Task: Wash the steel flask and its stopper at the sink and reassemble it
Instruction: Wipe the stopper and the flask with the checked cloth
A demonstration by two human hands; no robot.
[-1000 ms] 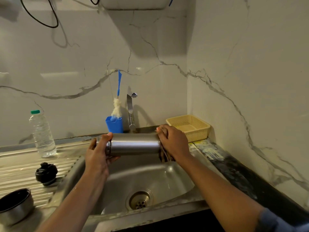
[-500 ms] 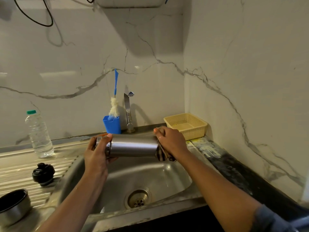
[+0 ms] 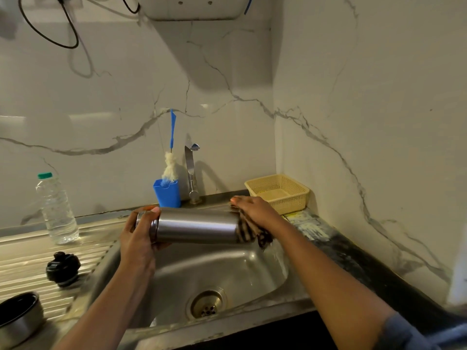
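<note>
A person holds a steel flask (image 3: 197, 226) in the air above a stainless sink (image 3: 265, 271), near its back edge. The flask lies on its side, with its long axis running level from left to right across the view. Its narrower, collared end points left and its base points right.

The left hand (image 3: 137, 238) wraps around the collared end, with the fingers curled over the top. The right hand (image 3: 255, 210) clasps a dark striped cloth (image 3: 252, 233) against the base end. The cloth covers that end and hangs a little below it.

The black stopper (image 3: 63, 269) sits apart from the flask, on the ribbed drainboard (image 3: 22, 253) left of the sink. Beyond it stands a clear plastic bottle (image 3: 56, 210) with a green cap. A steel bowl (image 3: 17, 317) sits at the lower left corner.

Behind the flask a tap (image 3: 190, 170) rises at the marble wall. Just left of it, a blue holder (image 3: 167, 194) has a bottle brush (image 3: 170, 165) standing in it. A yellow basket (image 3: 278, 192) sits in the right corner.
</note>
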